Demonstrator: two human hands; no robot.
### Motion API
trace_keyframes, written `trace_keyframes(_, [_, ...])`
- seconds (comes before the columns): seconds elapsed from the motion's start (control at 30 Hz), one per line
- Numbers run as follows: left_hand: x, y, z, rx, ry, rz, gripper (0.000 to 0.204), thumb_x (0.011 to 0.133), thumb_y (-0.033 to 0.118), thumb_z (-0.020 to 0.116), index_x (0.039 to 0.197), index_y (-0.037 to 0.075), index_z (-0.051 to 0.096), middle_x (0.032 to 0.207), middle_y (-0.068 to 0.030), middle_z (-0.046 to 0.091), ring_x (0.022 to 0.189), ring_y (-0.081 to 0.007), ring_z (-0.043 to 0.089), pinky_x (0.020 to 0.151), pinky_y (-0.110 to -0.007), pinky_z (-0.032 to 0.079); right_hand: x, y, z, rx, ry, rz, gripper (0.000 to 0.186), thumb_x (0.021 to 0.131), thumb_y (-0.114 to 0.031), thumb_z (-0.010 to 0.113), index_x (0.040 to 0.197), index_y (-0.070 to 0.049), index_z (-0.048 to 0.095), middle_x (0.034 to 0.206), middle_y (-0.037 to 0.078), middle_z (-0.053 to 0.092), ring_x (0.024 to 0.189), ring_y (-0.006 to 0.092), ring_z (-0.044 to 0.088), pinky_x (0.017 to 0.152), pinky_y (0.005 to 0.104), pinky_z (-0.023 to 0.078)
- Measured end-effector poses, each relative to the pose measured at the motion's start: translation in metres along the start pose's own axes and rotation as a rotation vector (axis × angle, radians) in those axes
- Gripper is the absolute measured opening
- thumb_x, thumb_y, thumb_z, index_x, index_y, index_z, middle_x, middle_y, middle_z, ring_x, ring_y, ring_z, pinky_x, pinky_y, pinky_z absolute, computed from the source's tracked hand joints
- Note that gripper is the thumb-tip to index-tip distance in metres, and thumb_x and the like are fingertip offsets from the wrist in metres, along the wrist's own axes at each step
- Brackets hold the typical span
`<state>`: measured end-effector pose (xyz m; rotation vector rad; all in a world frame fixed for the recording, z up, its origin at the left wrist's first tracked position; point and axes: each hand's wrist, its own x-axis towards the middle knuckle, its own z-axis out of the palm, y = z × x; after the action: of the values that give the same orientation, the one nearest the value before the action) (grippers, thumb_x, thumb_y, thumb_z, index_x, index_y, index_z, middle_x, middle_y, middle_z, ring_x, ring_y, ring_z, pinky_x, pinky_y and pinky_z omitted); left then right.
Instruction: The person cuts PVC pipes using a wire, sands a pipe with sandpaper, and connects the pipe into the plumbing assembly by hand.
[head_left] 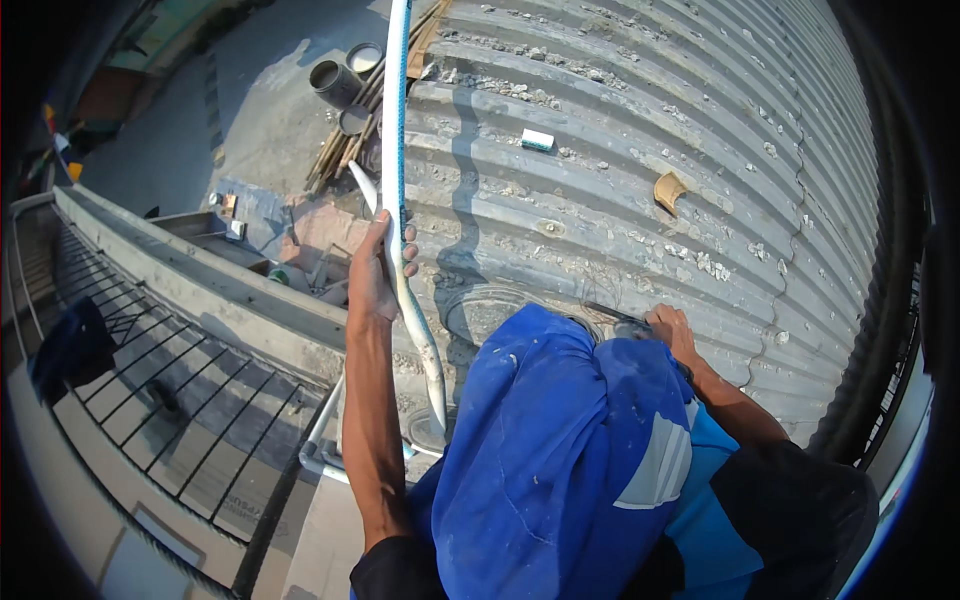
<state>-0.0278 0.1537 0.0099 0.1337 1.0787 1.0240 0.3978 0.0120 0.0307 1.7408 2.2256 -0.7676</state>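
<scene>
My left hand (382,258) is closed around a long white plastic pipe (396,120) with a blue stripe. Above the hand the pipe rises past the top edge of the view; below it, the pipe bends and narrows to a tip beside blue cloth (530,450) over my lap. To the right, my right hand (672,330) is low over the corrugated surface (600,230), its fingers curled. A thin dark rod (605,312) reaches out from beside these fingers, and the cloth hides part of that area. A short white-and-blue pipe piece (537,140) lies farther off.
A brown curved shard (669,192) and loose rubble lie on the corrugated surface. Bamboo poles (345,150), a dark bucket (335,85) and a whitish-filled bucket (363,58) stand at far left. Nearer left run a concrete ledge (220,275) and a black metal railing (190,400).
</scene>
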Motion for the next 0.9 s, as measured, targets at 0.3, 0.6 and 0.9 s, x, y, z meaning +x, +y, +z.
trace_keyframes(0.3, [-0.004,0.006,-0.008,0.031,0.053,0.047,0.035,0.089,0.037,0.05,0.103,0.005,0.052,0.074,-0.001,0.054,0.066,-0.0097,0.054,0.072,-0.033,0.05,0.004,0.012,0.032,-0.11,0.067,-0.097,0.025,0.075,-0.021,0.057,0.09,-0.002,0.052,0.087,0.015,0.048,0.086,0.0322,0.049,0.076,0.0421,0.037])
trace_keyframes(0.6, [-0.006,0.004,0.0,-0.058,0.007,0.016,0.036,0.088,0.036,0.051,0.103,0.003,0.051,0.071,-0.003,0.053,0.068,-0.0127,0.056,0.064,-0.031,0.056,0.008,0.015,0.019,-0.084,0.08,-0.112,0.024,0.077,-0.021,0.057,0.091,-0.001,0.052,0.087,0.015,0.049,0.087,0.0318,0.05,0.077,0.0417,0.037])
trace_keyframes(0.9, [-0.005,-0.006,0.003,-0.063,-0.038,-0.028,0.036,0.087,0.038,0.052,0.101,0.004,0.051,0.073,-0.0014,0.051,0.052,-0.0052,0.044,0.038,-0.017,0.033,0.008,0.015,0.026,-0.101,0.073,-0.053,0.022,0.078,-0.017,0.058,0.092,-0.001,0.053,0.086,0.015,0.05,0.087,0.0318,0.05,0.079,0.0418,0.037])
